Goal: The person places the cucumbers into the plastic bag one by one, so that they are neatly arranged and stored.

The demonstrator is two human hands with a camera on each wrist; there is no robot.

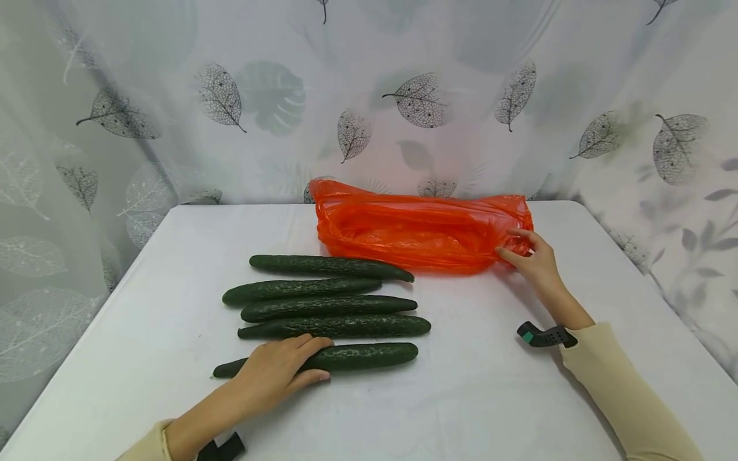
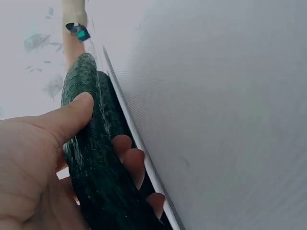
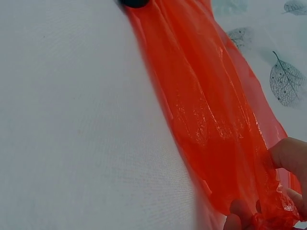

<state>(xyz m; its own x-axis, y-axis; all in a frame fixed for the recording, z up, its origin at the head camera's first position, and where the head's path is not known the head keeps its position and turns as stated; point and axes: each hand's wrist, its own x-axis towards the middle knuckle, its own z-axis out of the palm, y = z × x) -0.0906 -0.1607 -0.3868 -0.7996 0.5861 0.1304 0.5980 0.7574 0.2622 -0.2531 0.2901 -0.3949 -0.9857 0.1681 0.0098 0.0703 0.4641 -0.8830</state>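
My left hand [image 1: 282, 366] grips the nearest cucumber [image 1: 369, 356], its thumb on the near side and its fingers curled over the far side. In the left wrist view the thumb and fingertips wrap that same dark green cucumber [image 2: 103, 163]. At the back of the table lies a thin red plastic bag [image 1: 415, 234], wide and crumpled. My right hand [image 1: 533, 259] pinches the bag's right end between thumb and fingers. Up close in the right wrist view, the red film [image 3: 206, 110] bunches around the fingertips.
Several more cucumbers [image 1: 334, 326] lie roughly parallel beyond the held one, left of centre. The farthest cucumber [image 1: 331, 265] reaches close to the bag's front edge. A white cloth covers the table [image 1: 478, 397]. Leaf-patterned curtains [image 1: 369, 96] hang behind and at both sides.
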